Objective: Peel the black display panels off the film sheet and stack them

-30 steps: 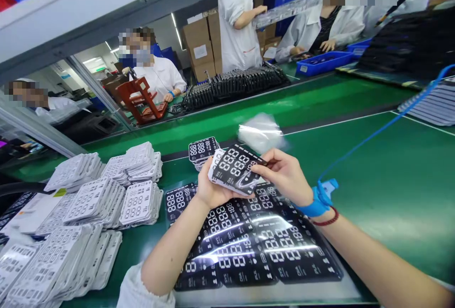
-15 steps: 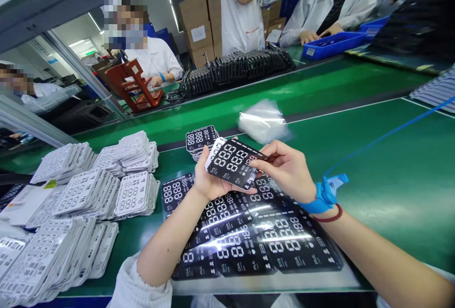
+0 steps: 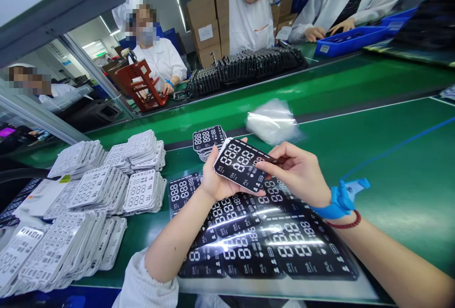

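My left hand (image 3: 217, 182) grips a white plastic frame with a black display panel (image 3: 242, 165) laid over it, printed with white digit segments. My right hand (image 3: 297, 171) pinches the panel's right edge with thumb and fingers; a blue wrist strap (image 3: 339, 200) with a blue cord sits on that wrist. Beneath both hands lies a glossy sheet of several black display panels (image 3: 263, 241) on the green table. A small stack of finished black-faced pieces (image 3: 209, 138) rests just beyond my left hand.
Piles of white plastic frames (image 3: 106, 189) cover the table's left side. A crumpled clear plastic bag (image 3: 273, 121) lies past my hands. Across the green conveyor (image 3: 320, 85), people in white coats work beside rows of black parts (image 3: 245, 68), a red jig (image 3: 140, 85) and blue trays (image 3: 351, 40).
The view has shifted slightly. The panel now sits squarer over the white frame, hiding most of it, with my right fingers still at its edge.
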A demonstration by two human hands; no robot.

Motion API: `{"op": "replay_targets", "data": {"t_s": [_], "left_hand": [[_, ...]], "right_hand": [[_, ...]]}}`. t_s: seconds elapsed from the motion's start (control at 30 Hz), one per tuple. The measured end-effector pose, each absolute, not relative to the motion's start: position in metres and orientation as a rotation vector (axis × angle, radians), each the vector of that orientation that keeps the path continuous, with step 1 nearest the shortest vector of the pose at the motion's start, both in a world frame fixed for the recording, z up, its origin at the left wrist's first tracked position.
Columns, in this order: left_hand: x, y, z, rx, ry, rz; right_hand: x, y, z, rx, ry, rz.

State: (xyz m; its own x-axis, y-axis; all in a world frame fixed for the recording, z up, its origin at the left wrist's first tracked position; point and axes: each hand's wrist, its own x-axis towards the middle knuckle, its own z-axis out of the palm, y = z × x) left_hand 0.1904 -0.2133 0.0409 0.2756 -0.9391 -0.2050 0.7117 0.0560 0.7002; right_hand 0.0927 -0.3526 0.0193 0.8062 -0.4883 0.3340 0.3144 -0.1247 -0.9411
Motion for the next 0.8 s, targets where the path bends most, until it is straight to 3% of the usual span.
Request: {"op": "replay_targets", "data": {"t_s": [0.3,0.6,0.8], "left_hand": [[0.19,-0.212,0.039,0.792,-0.326,-1.286],[0.182,-0.215,0.038,1.01,-0.305,-1.208],[0.164,-0.226,0.033,1.23,-0.393,-1.024]], "right_hand": [[0.091,-0.355,0.016,-1.698,0.112,-0.688],[0.097,-0.364,0.015,-2.38,0.104,-0.839],[0.089,-0.346,0.026,-2.232,-0.497,-0.747]]}}
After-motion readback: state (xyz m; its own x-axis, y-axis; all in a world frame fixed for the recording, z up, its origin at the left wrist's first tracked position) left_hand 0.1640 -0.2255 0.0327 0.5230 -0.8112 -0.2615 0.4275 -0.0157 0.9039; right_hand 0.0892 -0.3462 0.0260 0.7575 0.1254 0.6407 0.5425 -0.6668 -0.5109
